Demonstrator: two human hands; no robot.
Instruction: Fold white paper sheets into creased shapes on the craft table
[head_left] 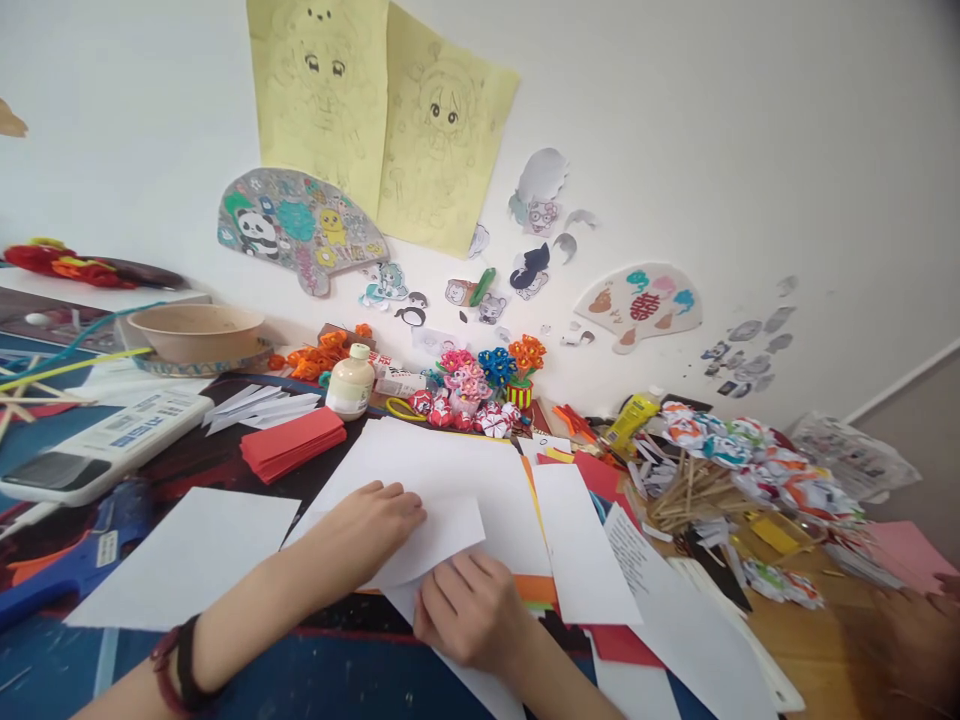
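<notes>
One white sheet, lower centre, lies under my curled left hand; my right hand curls beside it, pinch unclear.

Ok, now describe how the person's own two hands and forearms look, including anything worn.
Both forearms are bare as far as they show, with no sleeve in view. The left hand is ungloved; near its wrist sit a black band and a dark red band. The right hand is ungloved too, with no band visible.

Blue-and-dark tabletop; on it: layered papers, red paper stack, blue glue gun, cream bottle
</notes>
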